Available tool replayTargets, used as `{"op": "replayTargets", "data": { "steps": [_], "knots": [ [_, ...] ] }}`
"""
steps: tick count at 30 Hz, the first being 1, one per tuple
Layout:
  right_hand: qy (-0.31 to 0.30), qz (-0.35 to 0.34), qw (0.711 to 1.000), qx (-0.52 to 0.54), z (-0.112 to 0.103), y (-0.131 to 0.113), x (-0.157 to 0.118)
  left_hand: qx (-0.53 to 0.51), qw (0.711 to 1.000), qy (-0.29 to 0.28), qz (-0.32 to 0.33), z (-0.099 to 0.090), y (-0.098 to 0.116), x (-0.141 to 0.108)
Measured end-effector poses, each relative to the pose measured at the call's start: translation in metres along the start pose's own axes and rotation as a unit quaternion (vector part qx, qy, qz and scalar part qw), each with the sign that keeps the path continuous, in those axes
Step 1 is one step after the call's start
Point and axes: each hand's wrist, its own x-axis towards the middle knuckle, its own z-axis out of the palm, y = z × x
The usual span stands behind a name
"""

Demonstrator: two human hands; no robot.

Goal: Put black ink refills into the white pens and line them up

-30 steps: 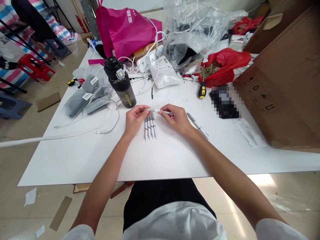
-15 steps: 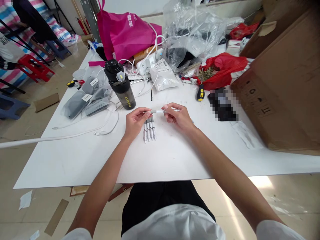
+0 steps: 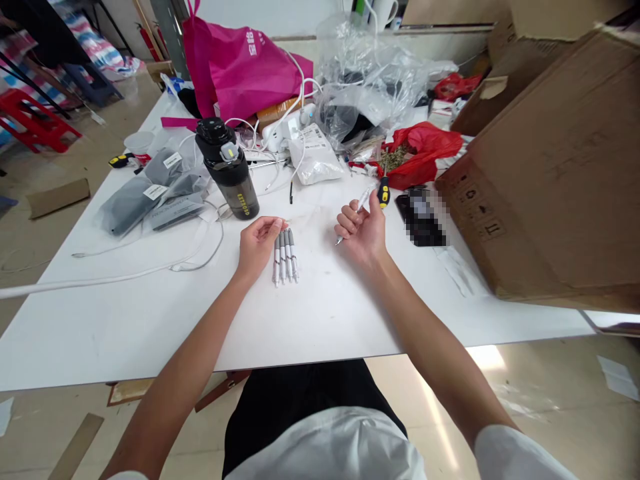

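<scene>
The right hand (image 3: 365,230) is turned palm up, fingers curled round one pen (image 3: 364,198); the left hand (image 3: 259,245) has thumb and fingertips close together, whether pinching anything I cannot tell; four pens (image 3: 283,257) lie side by side just nearside of the left fingertips; one bottle (image 3: 231,177) stands beyond them; one screwdriver (image 3: 383,191) lies just past the right thumb.

Person's bare forearms (image 3: 186,340) reach forward; bare left hand (image 3: 257,248) pinching thumb to fingertips, bare right hand (image 3: 364,233) palm upturned, fingers curled.
</scene>
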Motion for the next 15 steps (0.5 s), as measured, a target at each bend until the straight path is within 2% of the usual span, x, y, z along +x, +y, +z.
{"op": "replayTargets", "data": {
  "steps": [3, 8, 15],
  "knots": [
    [-0.007, 0.009, 1.000, 0.017, -0.007, -0.003, -0.001, 0.000, 1.000, -0.011, -0.002, 0.001, -0.008, 0.000],
    [-0.002, -0.017, 1.000, 0.024, -0.015, -0.003, -0.001, 0.002, 1.000, -0.018, -0.009, 0.001, -0.016, 0.001],
    [0.015, 0.011, 0.999, 0.052, -0.018, -0.003, 0.000, 0.005, 1.000, -0.007, -0.008, 0.002, -0.012, 0.001]
  ]
}}
